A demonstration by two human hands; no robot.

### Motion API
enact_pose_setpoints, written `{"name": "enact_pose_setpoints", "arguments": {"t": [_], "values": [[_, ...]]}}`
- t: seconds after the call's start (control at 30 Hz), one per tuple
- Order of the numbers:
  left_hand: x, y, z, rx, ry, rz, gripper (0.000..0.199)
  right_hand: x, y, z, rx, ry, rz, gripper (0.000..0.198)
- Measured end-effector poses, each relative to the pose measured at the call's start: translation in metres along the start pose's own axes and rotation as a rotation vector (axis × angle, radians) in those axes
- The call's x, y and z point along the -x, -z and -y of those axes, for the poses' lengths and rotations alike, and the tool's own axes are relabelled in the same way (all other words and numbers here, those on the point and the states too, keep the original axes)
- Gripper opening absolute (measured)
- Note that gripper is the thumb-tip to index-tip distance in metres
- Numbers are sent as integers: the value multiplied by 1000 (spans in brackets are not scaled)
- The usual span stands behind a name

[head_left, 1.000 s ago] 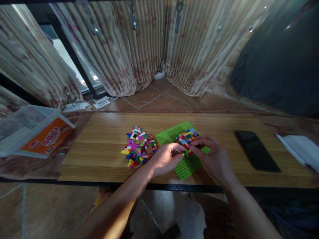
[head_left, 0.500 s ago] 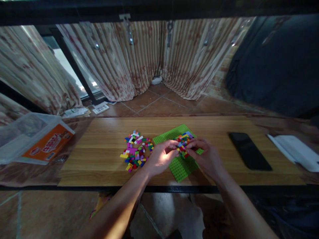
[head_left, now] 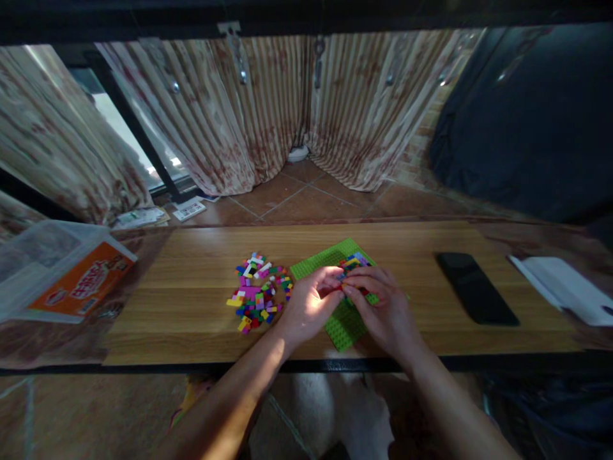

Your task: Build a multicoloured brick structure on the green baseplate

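A green studded baseplate (head_left: 345,327) lies at an angle on the table, with a patch of coloured building bricks (head_left: 355,260) fixed on it. Over the plate, my left hand (head_left: 313,303) and my right hand (head_left: 380,305) meet with thumbs and forefingers closed. A small reddish building brick (head_left: 341,287) shows where their fingertips come together; its exact shape is hidden. Part of the brick patch is covered by my right fingers. Left of my left hand spreads a loose pile of building bricks (head_left: 258,300) in many colours.
A black phone (head_left: 474,287) lies to the right on the wooden table (head_left: 177,300), with a white flat object (head_left: 569,287) beyond it. At the far left sits a clear plastic box (head_left: 76,275) with an orange label. Patterned curtains (head_left: 268,115) hang behind.
My right hand has moved left, bringing its fingertips against those of my left hand and covering more of the brick patch. The view has shifted slightly.
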State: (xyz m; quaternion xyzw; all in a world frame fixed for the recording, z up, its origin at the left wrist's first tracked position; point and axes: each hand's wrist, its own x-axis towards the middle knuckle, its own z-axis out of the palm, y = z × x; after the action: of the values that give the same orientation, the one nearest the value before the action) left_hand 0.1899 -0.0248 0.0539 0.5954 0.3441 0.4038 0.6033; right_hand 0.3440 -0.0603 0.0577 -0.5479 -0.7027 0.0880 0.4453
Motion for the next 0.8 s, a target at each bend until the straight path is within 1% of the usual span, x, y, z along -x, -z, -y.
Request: {"name": "enact_pose_setpoints", "arguments": {"t": [0.13,0.23,0.3,0.37,0.47,0.53,0.63,0.8], "values": [[-1,-9,4,-60,20,-150,27,0,-3,3,80,10,-46,10],[-1,-11,3,-121,17,-218,22,-3,5,-3,103,13,-102,10],[0,-8,1,-167,-4,-221,18,-4,12,-11,62,-51,-180,11],[1,-5,-1,-226,-43,-222,14,-5,18,-19,-2,-155,-263,12],[2,-2,-1,-290,-101,-212,12,-5,21,-25,-75,-261,-313,15],[3,-4,2,-293,-121,-200,13,-5,19,-24,-77,-264,-306,15],[3,-8,5,-312,-154,-177,14,-5,17,-20,-63,-230,-294,13],[3,-15,9,-414,-257,-177,15,-5,16,-19,-80,-219,-269,12]]}}
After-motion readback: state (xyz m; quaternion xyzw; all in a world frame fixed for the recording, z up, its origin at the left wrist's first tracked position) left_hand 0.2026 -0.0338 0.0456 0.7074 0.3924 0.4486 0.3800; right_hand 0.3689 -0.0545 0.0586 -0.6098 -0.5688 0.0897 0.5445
